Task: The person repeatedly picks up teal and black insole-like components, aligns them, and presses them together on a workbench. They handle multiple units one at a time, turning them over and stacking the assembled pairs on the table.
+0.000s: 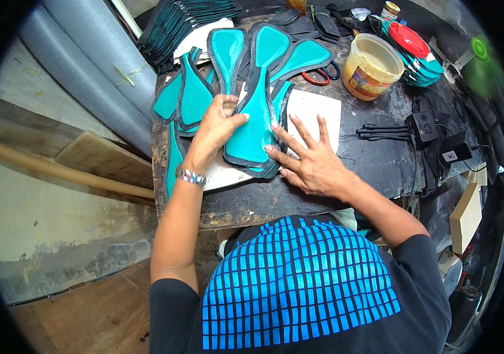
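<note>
The left hand (216,127) pinches the teal insole (252,127) at nine o'clock; right hand (311,162), fingers spread, presses its three o'clock edge. Several finished-looking insoles (228,50) fan at twelve o'clock on the bench (370,159).

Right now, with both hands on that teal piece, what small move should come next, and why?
Probably press the rim flat: the left hand pinches the teal piece at its upper edge, and the right hand rests with spread fingers against its other side, on the white board.

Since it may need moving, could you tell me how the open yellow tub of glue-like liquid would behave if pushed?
The yellow tub looks wide and squat, so probably slides rather than tips. It stands lidless, so its pale liquid could slosh out. It seems fairly full, so likely heavy for its size.
</note>
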`<state>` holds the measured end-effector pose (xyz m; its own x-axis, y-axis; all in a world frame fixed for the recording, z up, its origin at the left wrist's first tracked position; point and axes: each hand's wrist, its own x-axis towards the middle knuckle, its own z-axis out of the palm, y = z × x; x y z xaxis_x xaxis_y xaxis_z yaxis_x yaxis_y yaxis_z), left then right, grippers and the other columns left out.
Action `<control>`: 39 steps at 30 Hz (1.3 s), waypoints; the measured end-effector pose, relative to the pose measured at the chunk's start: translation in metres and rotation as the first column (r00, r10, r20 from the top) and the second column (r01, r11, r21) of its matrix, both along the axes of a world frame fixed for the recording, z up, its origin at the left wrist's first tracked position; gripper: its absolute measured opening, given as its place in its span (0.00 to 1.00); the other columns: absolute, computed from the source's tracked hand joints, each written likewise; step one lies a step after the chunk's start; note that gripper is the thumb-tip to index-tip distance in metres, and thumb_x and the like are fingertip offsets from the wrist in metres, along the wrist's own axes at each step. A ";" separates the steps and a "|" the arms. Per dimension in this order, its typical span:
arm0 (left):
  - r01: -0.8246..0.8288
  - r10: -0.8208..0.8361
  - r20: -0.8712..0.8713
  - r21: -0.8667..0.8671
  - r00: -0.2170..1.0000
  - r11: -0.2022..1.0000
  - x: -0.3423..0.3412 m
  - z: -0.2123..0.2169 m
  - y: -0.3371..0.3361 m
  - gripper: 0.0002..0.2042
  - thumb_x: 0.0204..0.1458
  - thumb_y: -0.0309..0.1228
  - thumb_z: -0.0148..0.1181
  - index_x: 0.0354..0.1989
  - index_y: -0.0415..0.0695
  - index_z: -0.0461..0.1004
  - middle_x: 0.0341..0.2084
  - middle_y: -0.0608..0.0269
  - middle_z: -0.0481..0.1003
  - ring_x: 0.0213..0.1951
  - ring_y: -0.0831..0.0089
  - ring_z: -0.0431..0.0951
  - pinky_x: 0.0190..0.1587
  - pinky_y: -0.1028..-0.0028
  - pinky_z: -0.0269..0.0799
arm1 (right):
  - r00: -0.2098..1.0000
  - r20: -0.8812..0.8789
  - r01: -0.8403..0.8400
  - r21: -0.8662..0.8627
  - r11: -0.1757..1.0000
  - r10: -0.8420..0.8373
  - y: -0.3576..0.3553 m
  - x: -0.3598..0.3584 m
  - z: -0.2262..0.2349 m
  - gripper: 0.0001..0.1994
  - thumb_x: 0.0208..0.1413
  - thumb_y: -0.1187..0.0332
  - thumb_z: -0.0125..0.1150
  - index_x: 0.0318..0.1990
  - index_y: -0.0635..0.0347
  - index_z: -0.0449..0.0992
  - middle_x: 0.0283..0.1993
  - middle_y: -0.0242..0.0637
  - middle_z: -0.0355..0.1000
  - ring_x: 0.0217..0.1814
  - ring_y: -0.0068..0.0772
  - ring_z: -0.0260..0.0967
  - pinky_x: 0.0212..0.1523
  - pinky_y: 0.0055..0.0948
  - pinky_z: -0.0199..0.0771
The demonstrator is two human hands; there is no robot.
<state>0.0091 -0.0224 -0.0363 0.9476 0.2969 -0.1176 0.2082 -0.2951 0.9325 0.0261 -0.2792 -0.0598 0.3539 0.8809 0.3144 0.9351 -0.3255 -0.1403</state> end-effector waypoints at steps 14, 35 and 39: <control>-0.105 0.151 0.064 -0.461 0.986 0.881 -0.027 -0.005 0.000 0.18 0.50 0.13 0.56 0.49 0.35 0.63 0.40 0.55 0.74 0.42 0.69 0.77 0.50 0.73 0.74 | 0.998 -0.013 0.057 0.018 0.998 -0.056 0.011 0.042 0.000 0.25 0.60 0.49 0.54 0.66 0.33 0.68 0.79 0.42 0.43 0.81 0.58 0.30 0.69 0.78 0.22; -0.083 0.302 0.203 -0.688 0.931 0.720 -0.045 -0.011 0.001 0.16 0.54 0.16 0.57 0.51 0.38 0.65 0.45 0.55 0.74 0.48 0.70 0.76 0.55 0.69 0.72 | 0.975 -0.007 0.223 0.019 0.975 -0.223 0.025 -0.029 0.000 0.27 0.58 0.54 0.57 0.63 0.56 0.70 0.75 0.50 0.49 0.80 0.57 0.34 0.66 0.82 0.27; -0.057 0.249 0.230 -0.616 0.941 0.785 -0.028 0.004 0.024 0.17 0.53 0.22 0.63 0.50 0.41 0.67 0.39 0.61 0.76 0.44 0.71 0.77 0.51 0.69 0.74 | 0.987 -0.066 0.145 -0.006 0.989 -0.145 0.031 -0.033 0.001 0.27 0.56 0.54 0.59 0.62 0.55 0.72 0.75 0.49 0.50 0.80 0.57 0.35 0.66 0.82 0.26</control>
